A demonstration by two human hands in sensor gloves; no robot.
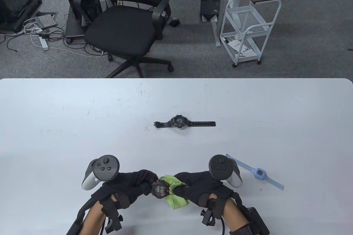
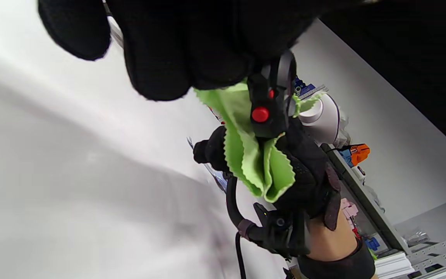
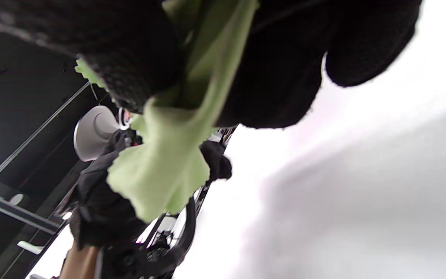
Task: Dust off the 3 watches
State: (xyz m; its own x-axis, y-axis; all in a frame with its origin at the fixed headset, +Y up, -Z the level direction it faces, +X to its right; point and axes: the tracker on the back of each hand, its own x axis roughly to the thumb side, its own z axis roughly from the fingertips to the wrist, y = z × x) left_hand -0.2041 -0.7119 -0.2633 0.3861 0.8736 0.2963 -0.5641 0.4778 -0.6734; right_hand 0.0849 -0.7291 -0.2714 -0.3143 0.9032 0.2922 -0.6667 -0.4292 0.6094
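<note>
Now | left hand [image 1: 129, 184] grips red-accented watch [image 1: 160, 190] | right hand [image 1: 202, 186] pinches green cloth [image 1: 175, 195] against it

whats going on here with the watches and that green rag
A person is dusting watches at a white table. The left hand holds a black watch with red accents while the right hand grips a green cloth against it. A dark watch lies flat mid-table, and a light blue watch lies to the right, neither being touched.
</note>
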